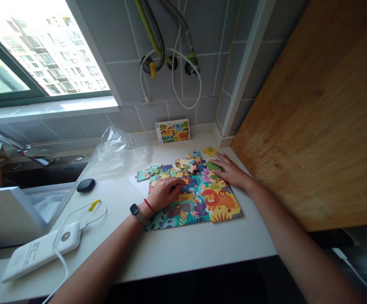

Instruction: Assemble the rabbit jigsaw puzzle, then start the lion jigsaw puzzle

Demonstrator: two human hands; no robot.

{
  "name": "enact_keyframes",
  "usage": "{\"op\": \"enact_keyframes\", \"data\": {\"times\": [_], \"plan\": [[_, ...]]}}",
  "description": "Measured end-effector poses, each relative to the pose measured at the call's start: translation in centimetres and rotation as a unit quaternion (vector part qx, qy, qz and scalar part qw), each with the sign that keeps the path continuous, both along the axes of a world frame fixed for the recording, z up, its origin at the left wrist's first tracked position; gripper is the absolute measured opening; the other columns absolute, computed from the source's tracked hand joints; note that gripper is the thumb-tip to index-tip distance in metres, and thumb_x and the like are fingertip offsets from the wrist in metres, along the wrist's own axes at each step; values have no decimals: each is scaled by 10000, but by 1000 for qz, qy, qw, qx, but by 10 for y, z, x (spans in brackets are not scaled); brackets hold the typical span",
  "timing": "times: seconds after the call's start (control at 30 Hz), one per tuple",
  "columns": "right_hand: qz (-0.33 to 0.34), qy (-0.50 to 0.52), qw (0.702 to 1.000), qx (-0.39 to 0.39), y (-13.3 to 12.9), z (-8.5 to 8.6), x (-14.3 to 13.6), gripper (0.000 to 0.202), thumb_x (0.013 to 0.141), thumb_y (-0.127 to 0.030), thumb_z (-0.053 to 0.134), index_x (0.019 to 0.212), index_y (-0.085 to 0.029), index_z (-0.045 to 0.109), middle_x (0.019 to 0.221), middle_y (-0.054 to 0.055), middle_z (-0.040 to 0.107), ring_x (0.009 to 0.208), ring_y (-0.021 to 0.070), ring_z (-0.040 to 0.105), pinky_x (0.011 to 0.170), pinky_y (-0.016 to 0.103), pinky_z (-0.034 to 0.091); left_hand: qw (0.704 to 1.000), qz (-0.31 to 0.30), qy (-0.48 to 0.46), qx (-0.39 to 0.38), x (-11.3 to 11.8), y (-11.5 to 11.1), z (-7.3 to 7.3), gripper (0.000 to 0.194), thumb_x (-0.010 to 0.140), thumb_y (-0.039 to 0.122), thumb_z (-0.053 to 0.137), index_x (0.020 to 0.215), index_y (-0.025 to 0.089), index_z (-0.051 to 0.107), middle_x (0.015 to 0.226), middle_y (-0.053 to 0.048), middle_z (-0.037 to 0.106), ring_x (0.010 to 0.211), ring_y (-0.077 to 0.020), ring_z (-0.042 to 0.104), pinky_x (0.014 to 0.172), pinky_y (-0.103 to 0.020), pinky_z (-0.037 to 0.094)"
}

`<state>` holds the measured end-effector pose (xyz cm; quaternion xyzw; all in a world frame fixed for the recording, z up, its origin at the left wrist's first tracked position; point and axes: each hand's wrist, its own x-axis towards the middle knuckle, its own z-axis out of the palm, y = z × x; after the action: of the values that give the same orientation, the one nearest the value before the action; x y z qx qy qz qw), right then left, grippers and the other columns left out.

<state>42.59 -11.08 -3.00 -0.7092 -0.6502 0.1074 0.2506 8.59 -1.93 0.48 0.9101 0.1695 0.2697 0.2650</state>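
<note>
A colourful animal jigsaw puzzle [183,211], partly assembled, lies on the white counter. Over its left middle is my left hand [166,193], fingers curled and closed on an orange puzzle piece [186,180]; the thumb's grip is partly hidden. My right hand [232,169] rests at the puzzle's upper right edge with fingers stretched and apart, the fingertips at a green puzzle piece [213,165]. Loose pieces [186,165] are heaped along the puzzle's top, and a yellow piece [210,151] sits just beyond the right hand.
The puzzle's picture box [173,131] leans against the tiled wall. To the left are a clear plastic bag [120,147], a black mouse-shaped object [86,185], a white power bank [44,251] with its cable, and a sink [66,169]. A wooden panel [313,118] bounds the right side.
</note>
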Motion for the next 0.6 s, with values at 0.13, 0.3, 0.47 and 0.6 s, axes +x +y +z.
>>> {"op": "enact_keyframes", "data": {"times": [0.13,0.3,0.47,0.6], "plan": [[10,28,999,24,3,1,2,466,930,-467,714,1364,-299,722,1548,113,568,1466,347,496,1236,529,397,1000,-1,-4,-1,0,0,0,179,1019,269,579,1009,207,747,910,-44,783,776,-156,724,743,-268,587],[1,57,997,47,5,0,2,489,917,-413,720,1381,-258,702,1498,139,593,1445,312,522,1243,483,389,1000,-6,-7,-5,0,0,0,174,1018,262,577,1018,213,743,927,-42,786,788,-160,730,749,-272,589],[-15,61,997,54,6,-4,-1,572,863,-453,775,1375,-210,701,1509,176,567,1445,340,516,1245,498,378,1000,-9,-10,-8,0,0,1,171,1014,241,575,1017,207,742,933,-43,783,787,-158,728,742,-265,581],[-18,44,998,49,9,-8,-3,524,875,-448,754,1356,-245,715,1491,159,590,1435,352,519,1229,528,389,1000,-11,-6,-12,0,0,1,177,1015,252,574,1015,206,745,910,-47,777,763,-160,719,714,-263,568]]}}
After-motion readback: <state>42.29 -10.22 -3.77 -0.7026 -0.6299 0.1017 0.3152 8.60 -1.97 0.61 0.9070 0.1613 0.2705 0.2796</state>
